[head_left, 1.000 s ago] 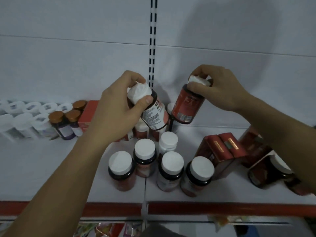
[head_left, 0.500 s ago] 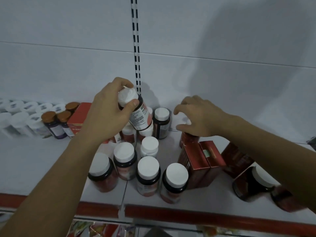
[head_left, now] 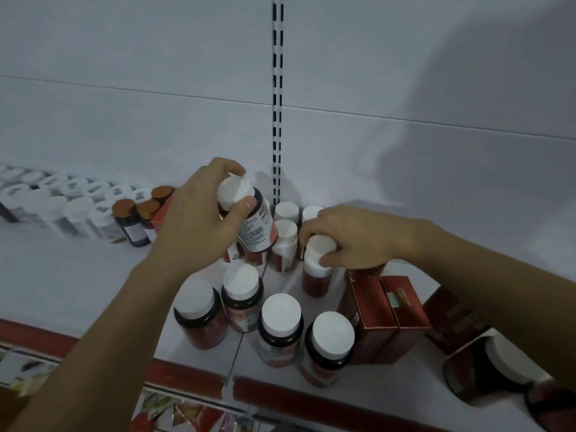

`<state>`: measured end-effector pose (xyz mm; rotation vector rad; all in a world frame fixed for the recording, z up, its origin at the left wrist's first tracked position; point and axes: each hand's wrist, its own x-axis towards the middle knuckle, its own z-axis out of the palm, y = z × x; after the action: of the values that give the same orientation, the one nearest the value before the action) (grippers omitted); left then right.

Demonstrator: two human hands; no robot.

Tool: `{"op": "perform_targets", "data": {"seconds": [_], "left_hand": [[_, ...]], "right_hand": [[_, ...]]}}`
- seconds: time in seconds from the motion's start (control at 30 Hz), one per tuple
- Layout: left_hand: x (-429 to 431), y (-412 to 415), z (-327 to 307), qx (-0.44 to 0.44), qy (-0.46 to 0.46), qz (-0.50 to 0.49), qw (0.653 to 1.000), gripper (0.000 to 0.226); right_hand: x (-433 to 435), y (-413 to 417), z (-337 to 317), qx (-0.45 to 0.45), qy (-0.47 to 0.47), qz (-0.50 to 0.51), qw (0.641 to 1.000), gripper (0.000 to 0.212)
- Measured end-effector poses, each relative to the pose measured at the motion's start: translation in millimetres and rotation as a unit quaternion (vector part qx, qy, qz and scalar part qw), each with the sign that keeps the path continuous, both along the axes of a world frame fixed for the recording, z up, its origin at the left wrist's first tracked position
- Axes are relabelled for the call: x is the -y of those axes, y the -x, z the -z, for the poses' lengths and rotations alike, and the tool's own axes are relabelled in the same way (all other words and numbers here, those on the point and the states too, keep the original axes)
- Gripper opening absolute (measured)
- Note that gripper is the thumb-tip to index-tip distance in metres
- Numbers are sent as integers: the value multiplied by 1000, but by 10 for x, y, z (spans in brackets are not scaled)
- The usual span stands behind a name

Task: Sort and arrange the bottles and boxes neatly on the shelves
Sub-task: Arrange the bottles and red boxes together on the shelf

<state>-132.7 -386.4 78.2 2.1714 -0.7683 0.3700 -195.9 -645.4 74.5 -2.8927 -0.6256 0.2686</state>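
- A white shelf with a red front edge is running along under a pale slotted back panel, in dim light.
- The left hand is holding a labelled bottle clear of the shelf and tilted. Its grip is curling round the white cap, thumb pressing the front, probably while a slot is being chosen.
- The right hand is pinching the cap of a red bottle from above. The bottle is standing on the shelf, seemingly being nudged into line.
- Just behind that grip, the back bottles are standing near the panel.
- Below both grips, four front bottles are waiting loosely by the edge.
- Under the right wrist, red boxes are standing together.
- Far left of the left grip, the brown-capped bottles and white jars are already sitting in rows.
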Motion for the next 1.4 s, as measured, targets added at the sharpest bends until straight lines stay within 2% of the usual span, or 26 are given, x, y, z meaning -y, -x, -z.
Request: {"op": "perform_targets", "data": {"seconds": [0.17,0.37,0.43,0.5,0.53,0.6,0.7,0.83,1.03,1.17,1.27,1.4], "left_hand": [[38,4,8,1,-6,9,1000,34],[8,-26,11,3,-12,12,1000,34],[-10,-30,-1,2,-7,13,1000,34],[-26,-36,-13,1,-1,15,1000,34],[-28,-39,-17,0,0,16,1000,34],[-10,-43,-20,-2,0,16,1000,34],[29,-47,-20,-3,4,27,1000,33],[57,-76,-32,-9,15,46,999,33],[100,-123,-44,-6,27,51,998,32],[76,-160,-41,-7,24,58,998,32],[40,-221,-63,-8,25,62,998,33],[45,-271,-112,-5,20,66,998,34]], "right_hand": [[60,-115,119,30,-11,81,996,40],[75,-122,254,29,-88,93,991,47],[127,-136,201,56,-105,109,987,42],[180,-191,137,124,-66,115,983,31],[200,-225,114,138,-37,118,983,36],[189,-285,100,118,25,114,986,52],[104,-363,210,77,91,102,988,57],[123,-430,304,96,32,110,989,52],[117,-416,295,90,-11,134,987,52],[163,-310,219,97,40,117,988,62],[113,-199,161,54,18,70,996,69],[-70,-215,226,78,70,66,992,60]]}}
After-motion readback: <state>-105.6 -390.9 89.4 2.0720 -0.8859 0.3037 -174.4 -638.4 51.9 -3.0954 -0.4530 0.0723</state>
